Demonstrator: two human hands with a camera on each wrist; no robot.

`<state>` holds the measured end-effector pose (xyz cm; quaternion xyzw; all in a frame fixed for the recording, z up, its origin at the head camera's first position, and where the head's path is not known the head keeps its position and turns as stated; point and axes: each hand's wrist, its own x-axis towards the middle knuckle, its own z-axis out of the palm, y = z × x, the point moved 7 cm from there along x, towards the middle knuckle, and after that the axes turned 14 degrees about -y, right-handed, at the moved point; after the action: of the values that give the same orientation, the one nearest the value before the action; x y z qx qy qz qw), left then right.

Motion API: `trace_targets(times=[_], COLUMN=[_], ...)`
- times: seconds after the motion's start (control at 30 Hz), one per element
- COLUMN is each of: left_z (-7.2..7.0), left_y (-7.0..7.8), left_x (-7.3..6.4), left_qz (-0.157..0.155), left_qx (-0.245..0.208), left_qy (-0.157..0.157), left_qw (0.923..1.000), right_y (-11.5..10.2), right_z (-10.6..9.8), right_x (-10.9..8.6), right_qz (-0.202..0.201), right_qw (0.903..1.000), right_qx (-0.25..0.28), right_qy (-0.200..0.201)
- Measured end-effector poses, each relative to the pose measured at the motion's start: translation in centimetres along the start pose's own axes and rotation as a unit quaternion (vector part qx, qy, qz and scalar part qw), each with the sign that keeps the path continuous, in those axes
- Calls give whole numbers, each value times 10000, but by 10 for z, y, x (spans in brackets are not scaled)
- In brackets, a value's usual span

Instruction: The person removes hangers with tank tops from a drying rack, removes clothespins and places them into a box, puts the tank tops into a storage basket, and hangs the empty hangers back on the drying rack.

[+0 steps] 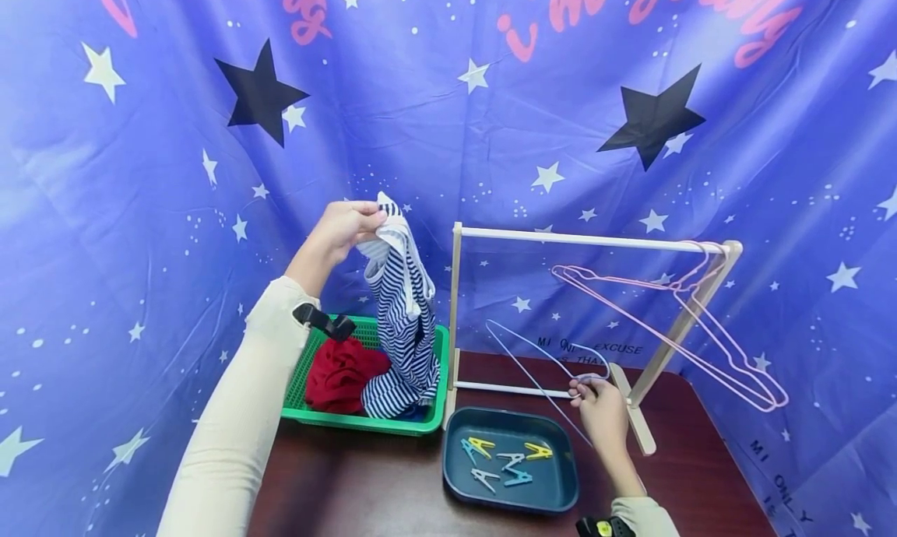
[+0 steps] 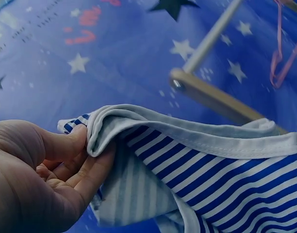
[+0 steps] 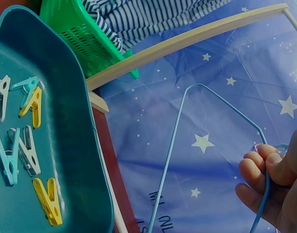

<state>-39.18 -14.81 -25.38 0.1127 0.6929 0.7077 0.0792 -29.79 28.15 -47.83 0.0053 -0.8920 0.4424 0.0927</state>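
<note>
My left hand (image 1: 348, 227) pinches the white-trimmed edge of a navy-and-white striped garment (image 1: 402, 303). The cloth hangs down, its lower part lying in a green basket (image 1: 294, 401) beside a red garment (image 1: 343, 375). In the left wrist view, the thumb and fingers clasp the folded trim of the striped cloth (image 2: 211, 174). On the other side, my right hand (image 1: 603, 412) grips a blue wire hanger (image 1: 527, 375) near its hook, tilted in front of the rack. The right wrist view shows the hanger (image 3: 170, 145) with fingers curled round its wire; the hook is mostly hidden there.
A wooden rack (image 1: 455, 303) with a white top rail (image 1: 582, 240) stands on the dark red table (image 1: 336, 482). Pink hangers (image 1: 666, 331) hang at its right end. In front, a dark tray (image 1: 455, 482) holds several clothespins (image 1: 515, 463). Star-printed curtain surrounds the table.
</note>
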Motion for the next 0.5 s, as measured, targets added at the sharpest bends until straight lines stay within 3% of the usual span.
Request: trace_targets(times=[0.23, 0.5], left_z=[-18, -23], left_y=[-39, -87], left_x=[-5, -6], left_qz=[-537, -1202], left_qx=[726, 1278], left_qy=[142, -140], left_qw=[9958, 9844], right_y=[-2, -6], right_z=[3, 7], right_x=[3, 10], right_qz=[-34, -57], right_qw=[9996, 9989], right_qx=[-270, -468], right_qy=[22, 36])
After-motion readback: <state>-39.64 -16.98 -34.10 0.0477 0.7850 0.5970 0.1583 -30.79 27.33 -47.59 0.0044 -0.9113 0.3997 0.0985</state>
